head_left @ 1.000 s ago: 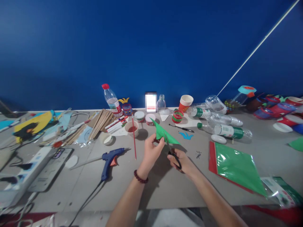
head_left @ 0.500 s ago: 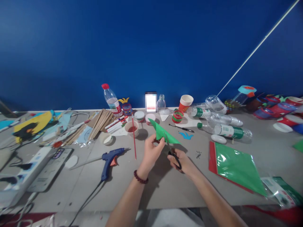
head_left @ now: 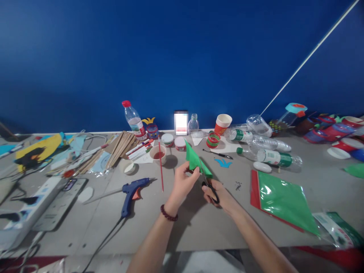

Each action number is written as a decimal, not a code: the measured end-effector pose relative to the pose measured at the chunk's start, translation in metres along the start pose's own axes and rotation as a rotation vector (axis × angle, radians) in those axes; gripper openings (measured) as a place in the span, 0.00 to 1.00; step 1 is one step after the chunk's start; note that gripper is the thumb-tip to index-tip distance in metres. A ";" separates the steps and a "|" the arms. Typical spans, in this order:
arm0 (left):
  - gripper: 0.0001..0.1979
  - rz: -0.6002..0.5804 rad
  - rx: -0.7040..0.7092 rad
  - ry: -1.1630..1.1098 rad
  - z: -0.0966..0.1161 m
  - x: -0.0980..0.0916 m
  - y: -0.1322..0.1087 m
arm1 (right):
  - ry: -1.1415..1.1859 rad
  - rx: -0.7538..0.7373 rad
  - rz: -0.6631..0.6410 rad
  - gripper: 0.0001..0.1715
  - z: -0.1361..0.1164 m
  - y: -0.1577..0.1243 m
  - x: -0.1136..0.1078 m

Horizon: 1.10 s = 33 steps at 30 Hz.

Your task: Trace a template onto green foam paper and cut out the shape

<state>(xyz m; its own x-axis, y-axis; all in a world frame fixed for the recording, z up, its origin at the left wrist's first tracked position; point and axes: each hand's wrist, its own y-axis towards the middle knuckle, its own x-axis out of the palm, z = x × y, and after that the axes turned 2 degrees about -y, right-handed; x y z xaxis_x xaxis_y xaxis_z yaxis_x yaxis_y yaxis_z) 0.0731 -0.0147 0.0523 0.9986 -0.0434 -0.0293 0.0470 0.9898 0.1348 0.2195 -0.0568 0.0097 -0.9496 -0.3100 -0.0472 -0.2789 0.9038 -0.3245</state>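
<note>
My left hand (head_left: 183, 182) pinches a green sheet (head_left: 193, 157), paper or thin felt, between thumb and fingers above the table. In my right hand (head_left: 217, 195) are black-handled scissors (head_left: 210, 190), fingers wrapped round the loops. Their blades lie across the green sheet, close to my left fingertips; whether they are parted I cannot make out. Just beyond, a blue crown-shaped cutout (head_left: 223, 163) and a black pen (head_left: 217, 154) rest on the table. A red and green ring-like piece (head_left: 213, 140) stands behind them.
A blue glue gun (head_left: 133, 195) with its cord lies left. A paper cup (head_left: 158, 154) of reddish liquid has a red brush (head_left: 161, 170) across it. Plastic bottles (head_left: 277, 157) and a packet of green sheets (head_left: 287, 199) lie right. A power strip (head_left: 31, 203) sits far left.
The green sheet has turned more upright, its right-hand corner swinging in and down. My right hand and the scissors have shifted slightly to the right; my left hand keeps its pinch.
</note>
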 end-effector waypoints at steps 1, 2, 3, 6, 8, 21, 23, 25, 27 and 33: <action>0.06 -0.001 0.004 0.007 0.000 0.000 0.000 | -0.003 0.001 0.001 0.28 0.000 0.000 0.000; 0.06 -0.002 0.009 0.010 -0.001 0.000 0.000 | -0.006 -0.003 0.000 0.28 0.000 0.000 0.000; 0.06 -0.004 0.011 0.009 -0.001 0.000 0.000 | -0.007 -0.009 -0.006 0.29 0.000 0.000 0.000; 0.06 -0.008 0.008 -0.007 -0.004 0.000 0.000 | 0.003 -0.023 -0.021 0.29 0.001 0.000 -0.001; 0.06 -0.012 0.002 -0.018 -0.005 0.000 0.000 | 0.009 -0.021 -0.022 0.30 0.002 0.000 -0.001; 0.09 -0.023 0.014 -0.050 -0.003 -0.004 0.002 | 0.013 0.004 -0.005 0.27 0.001 -0.001 -0.001; 0.08 -0.006 0.015 -0.053 -0.005 -0.003 0.002 | 0.005 -0.005 -0.010 0.27 0.001 0.000 0.000; 0.08 0.012 0.015 -0.056 -0.007 -0.003 0.002 | 0.003 -0.004 -0.009 0.28 0.002 0.001 0.000; 0.07 0.019 0.008 -0.056 -0.007 -0.002 0.002 | 0.006 0.001 -0.004 0.28 0.004 0.002 0.000; 0.06 0.017 0.006 -0.040 -0.005 -0.002 0.001 | 0.012 -0.038 -0.027 0.27 0.006 0.001 0.000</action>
<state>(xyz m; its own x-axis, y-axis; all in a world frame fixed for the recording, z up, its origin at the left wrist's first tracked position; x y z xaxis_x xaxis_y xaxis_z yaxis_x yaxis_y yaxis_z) 0.0706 -0.0127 0.0471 0.9994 -0.0323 0.0129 0.0302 0.9896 0.1409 0.2200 -0.0572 0.0037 -0.9434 -0.3307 -0.0273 -0.3091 0.9058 -0.2897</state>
